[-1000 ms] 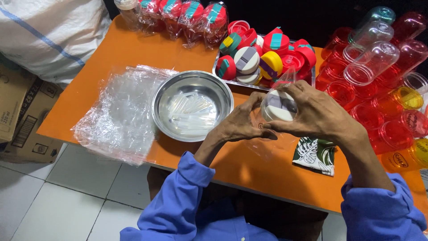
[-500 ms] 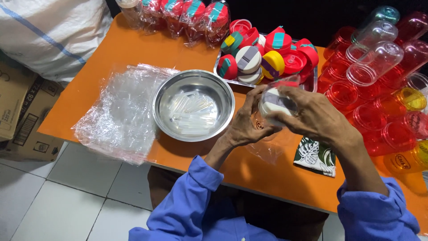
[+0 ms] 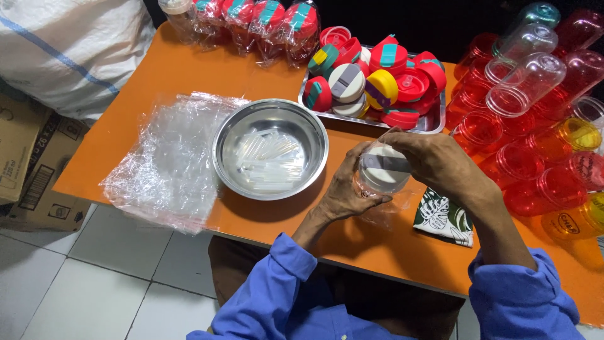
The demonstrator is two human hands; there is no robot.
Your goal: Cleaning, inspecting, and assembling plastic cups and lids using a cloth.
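Head view: you look down on your two hands, which meet over the front middle of the orange tabletop (image 3: 157,82)
Change: half a second ago your right hand covered the lid; now the white lid with its grey bar (image 3: 382,166) faces up in plain sight
Meaning: judged from that, the lid looks seated on the clear cup (image 3: 385,189), which has turned in your grip
Left hand (image 3: 346,189): closed round the cup's side from below
Right hand (image 3: 434,160): fingers curled over the lid's far edge, gripping it
Cup's place: between the steel bowl (image 3: 270,151) and the leaf-print packet (image 3: 443,217)
Surface: clear plastic bags (image 3: 167,157) on the left, a tray of coloured lids (image 3: 377,82) behind, red and clear cups (image 3: 522,119) on the right
Room: white tiled floor (image 3: 75,289), cardboard boxes (image 3: 25,164) and a white sack (image 3: 69,44) to the left
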